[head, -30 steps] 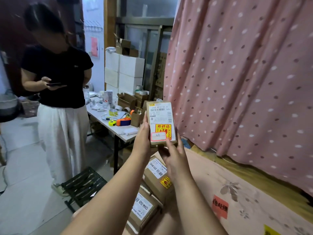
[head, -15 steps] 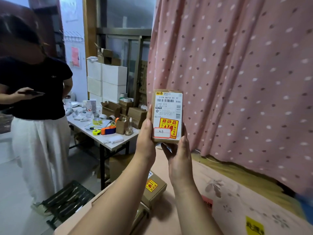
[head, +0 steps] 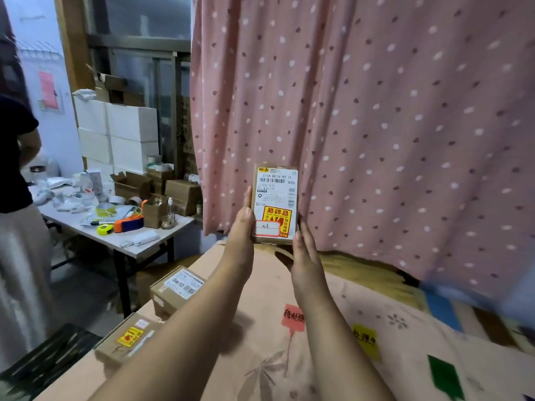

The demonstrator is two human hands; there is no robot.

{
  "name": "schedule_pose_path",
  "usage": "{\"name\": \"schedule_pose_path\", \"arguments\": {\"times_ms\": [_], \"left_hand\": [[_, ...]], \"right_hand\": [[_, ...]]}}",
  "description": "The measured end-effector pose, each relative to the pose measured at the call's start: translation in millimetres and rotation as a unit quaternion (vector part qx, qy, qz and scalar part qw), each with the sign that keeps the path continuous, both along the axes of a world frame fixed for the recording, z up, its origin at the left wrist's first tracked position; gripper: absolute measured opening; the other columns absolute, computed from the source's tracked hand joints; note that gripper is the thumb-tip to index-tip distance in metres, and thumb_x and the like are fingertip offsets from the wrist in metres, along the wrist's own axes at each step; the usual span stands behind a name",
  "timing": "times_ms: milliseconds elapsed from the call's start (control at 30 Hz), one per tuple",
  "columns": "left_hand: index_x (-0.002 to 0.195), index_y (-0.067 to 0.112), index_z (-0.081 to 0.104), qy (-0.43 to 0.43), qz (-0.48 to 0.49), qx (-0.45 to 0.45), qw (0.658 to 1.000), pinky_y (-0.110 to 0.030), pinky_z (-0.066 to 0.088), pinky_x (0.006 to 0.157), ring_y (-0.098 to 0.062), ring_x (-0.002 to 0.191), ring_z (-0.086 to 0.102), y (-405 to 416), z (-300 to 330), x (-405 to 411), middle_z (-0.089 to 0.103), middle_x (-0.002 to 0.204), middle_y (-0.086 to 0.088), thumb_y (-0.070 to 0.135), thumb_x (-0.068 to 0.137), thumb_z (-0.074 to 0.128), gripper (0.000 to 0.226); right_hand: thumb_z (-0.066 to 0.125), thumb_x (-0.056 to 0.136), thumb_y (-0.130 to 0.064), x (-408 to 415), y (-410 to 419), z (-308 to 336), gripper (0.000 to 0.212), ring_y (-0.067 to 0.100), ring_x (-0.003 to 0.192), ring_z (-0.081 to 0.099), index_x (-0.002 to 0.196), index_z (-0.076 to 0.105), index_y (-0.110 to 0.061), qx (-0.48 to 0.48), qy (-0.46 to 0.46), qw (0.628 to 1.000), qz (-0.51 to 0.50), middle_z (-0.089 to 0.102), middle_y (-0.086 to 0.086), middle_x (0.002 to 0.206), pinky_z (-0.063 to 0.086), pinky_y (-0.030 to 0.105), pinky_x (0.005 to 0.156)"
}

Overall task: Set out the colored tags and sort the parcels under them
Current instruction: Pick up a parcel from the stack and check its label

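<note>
I hold a small brown parcel upright in front of the pink curtain, its shipping label and red-yellow fragile sticker facing me. My left hand grips its left edge, thumb in front and fingers hidden behind. My right hand lies with straight fingers against the right edge, thumb under the bottom corner. Below my arms, a red tag, a yellow tag and a green tag lie in a row on the peach floral cloth. Two more parcels sit at the cloth's left edge.
A white table at left carries tape, a tape measure, small boxes and bottles, with stacked white cartons behind it. A person in a black top stands at far left. A dark green stool is on the floor.
The view has swung right and down, bringing the yellow and green tags into sight. The parcel stays raised between both hands, and my right hand has moved from under it to its right edge.
</note>
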State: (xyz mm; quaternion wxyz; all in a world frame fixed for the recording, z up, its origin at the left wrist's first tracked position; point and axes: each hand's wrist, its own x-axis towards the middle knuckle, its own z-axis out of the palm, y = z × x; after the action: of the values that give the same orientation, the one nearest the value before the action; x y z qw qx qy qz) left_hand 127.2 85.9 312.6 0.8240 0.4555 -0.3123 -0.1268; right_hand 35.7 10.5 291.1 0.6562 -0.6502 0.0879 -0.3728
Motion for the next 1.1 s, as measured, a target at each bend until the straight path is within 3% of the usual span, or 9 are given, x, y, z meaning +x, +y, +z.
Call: {"name": "schedule_pose_path", "arguments": {"times_ms": [67,167,367,467,567,700,867,967,1100], "left_hand": [[0.139,0.022,0.050,-0.006,-0.018,0.019,1.000,-0.050,0.047,0.104,-0.027,0.116,0.064,-16.6,-3.4,-19.1,0.067,0.126,-0.008,0.040,0.098,0.037,0.046],[0.130,0.036,0.057,-0.007,-0.043,0.041,0.998,-0.056,0.041,0.107,-0.026,0.115,0.064,-42.4,-10.7,-48.4,0.070,0.122,-0.002,0.047,0.095,0.036,0.042],[0.124,0.055,0.054,-0.005,-0.114,0.047,0.992,-0.047,0.043,0.106,-0.016,0.117,0.063,-89.2,-13.9,-114.0,0.068,0.125,0.007,0.053,0.092,0.037,0.036],[0.141,0.036,0.046,-0.018,-0.167,0.046,0.985,-0.046,0.043,0.108,-0.016,0.118,0.063,-110.0,-10.3,-139.4,0.066,0.128,0.003,0.047,0.100,0.033,0.045],[0.137,0.048,0.043,-0.040,-0.211,0.056,0.975,-0.034,0.046,0.102,-0.012,0.117,0.063,-127.3,-9.4,-159.0,0.064,0.132,0.003,0.043,0.104,0.028,0.037],[0.141,0.054,0.036,-0.086,-0.281,0.078,0.953,-0.045,0.039,0.111,-0.012,0.127,0.056,-139.3,-12.0,-180.8,0.058,0.138,0.011,0.057,0.096,0.031,0.045],[0.143,0.055,0.032,-0.120,-0.376,0.091,0.915,-0.051,0.035,0.113,-0.016,0.129,0.054,-145.6,-7.3,-216.8,0.057,0.139,0.012,0.061,0.096,0.028,0.047],[0.139,0.061,0.033,-0.134,-0.412,0.096,0.896,-0.049,0.035,0.114,-0.013,0.130,0.052,-141.0,-8.6,-244.4,0.056,0.139,0.015,0.064,0.095,0.028,0.045],[0.148,0.044,0.031,-0.142,-0.467,0.080,0.869,-0.044,0.037,0.113,-0.012,0.131,0.051,-128.6,-10.6,-278.2,0.053,0.143,0.010,0.059,0.098,0.027,0.053]], "right_hand": [[0.037,0.104,-0.032,-23.8,-16.9,-4.4,0.037,0.009,0.116,0.062,0.140,0.044,-0.043,0.005,0.017,1.000,-0.013,0.055,-0.008,0.139,0.054,0.026,0.087],[0.037,0.104,-0.033,-61.4,-37.0,-8.1,0.040,0.007,0.111,0.065,0.144,0.041,-0.040,-0.003,0.039,0.998,-0.044,0.059,-0.009,0.135,0.054,0.023,0.085],[0.036,0.104,-0.034,-133.9,-68.8,-4.0,0.037,-0.004,0.108,0.062,0.138,0.044,-0.046,-0.011,0.051,0.988,-0.146,0.060,-0.025,0.122,0.053,0.019,0.085],[0.035,0.104,-0.036,-164.2,-79.2,-2.4,0.037,0.003,0.115,0.060,0.138,0.046,-0.044,-0.006,0.051,0.978,-0.201,0.060,-0.016,0.128,0.053,0.027,0.095],[0.036,0.103,-0.038,-187.9,-83.3,-6.2,0.039,0.005,0.115,0.061,0.141,0.046,-0.040,0.006,0.046,0.965,-0.257,0.061,-0.012,0.129,0.052,0.032,0.098],[0.038,0.103,-0.036,-216.8,-75.5,-6.3,0.035,0.002,0.109,0.065,0.136,0.047,-0.044,0.017,0.036,0.943,-0.330,0.066,-0.018,0.119,0.053,0.031,0.096],[0.039,0.099,-0.048,-255.7,-58.9,-5.5,0.044,0.005,0.110,0.065,0.143,0.042,-0.042,0.033,0.054,0.910,-0.410,0.061,-0.015,0.131,0.048,0.040,0.104],[0.038,0.101,-0.042,-283.6,-41.4,-6.7,0.046,0.004,0.115,0.062,0.147,0.037,-0.037,0.020,0.053,0.886,-0.460,0.059,-0.012,0.135,0.051,0.033,0.100],[0.038,0.101,-0.040,-317.8,-15.9,-7.5,0.048,0.008,0.122,0.059,0.149,0.035,-0.035,0.002,0.065,0.865,-0.498,0.055,-0.010,0.140,0.051,0.033,0.100]]}}
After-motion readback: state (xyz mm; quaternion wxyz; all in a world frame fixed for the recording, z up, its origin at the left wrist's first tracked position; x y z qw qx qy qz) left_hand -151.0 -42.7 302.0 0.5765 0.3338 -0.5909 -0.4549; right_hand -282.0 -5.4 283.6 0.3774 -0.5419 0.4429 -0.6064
